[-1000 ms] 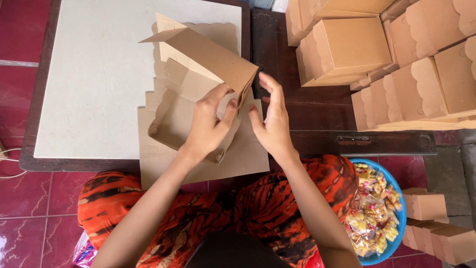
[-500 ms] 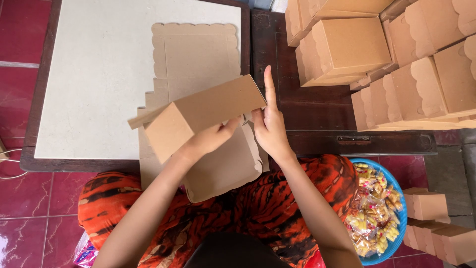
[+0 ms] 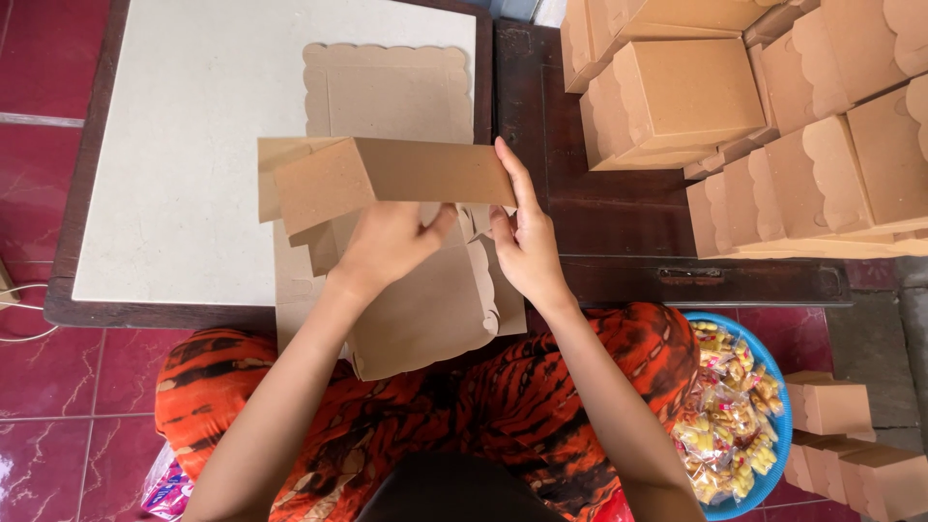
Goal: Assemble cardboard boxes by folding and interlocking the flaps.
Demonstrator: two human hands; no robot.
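Brown cardboard fills both hands: the left hand (image 3: 387, 242) pinches a half-folded kraft box (image 3: 387, 193) from beneath, fingers curled closed on its panel, while the right hand (image 3: 522, 242) presses flat, fingers extended, against the box's right end. It hangs above a flat scalloped-edge cardboard blank (image 3: 396, 92) on the pale-topped table (image 3: 193, 145). Finished brown boxes (image 3: 754, 116) stack to the right; a blue bowl of wrapped snacks (image 3: 739, 425) sits beside the knee.
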